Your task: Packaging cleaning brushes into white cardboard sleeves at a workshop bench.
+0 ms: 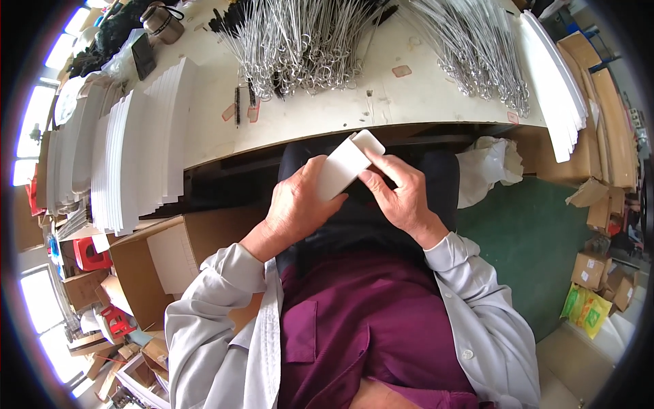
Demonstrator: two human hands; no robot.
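Observation:
A slim white cardboard box [340,168] is held over my lap, tilted, with a rounded flap [368,142] standing out at its far end. My left hand [300,199] is wrapped round the box's body, thumb along the near side. At the flap end, my right hand [402,194] has its thumb and forefinger closed against the box's edge. The inside of the box is hidden from view. Beyond my hands, on the table [300,123], lies a big heap of wire-handled brushes [300,51] with ring ends, and a second bundle of them [480,58] to the right.
Stacks of flat white cartons [139,143] stand at the table's left, more flat cartons [555,85] at its right. A metal flask [162,24] stands far left. Below the left edge is an open cardboard box [153,266]; crumpled white plastic [489,170] hangs right of my knees.

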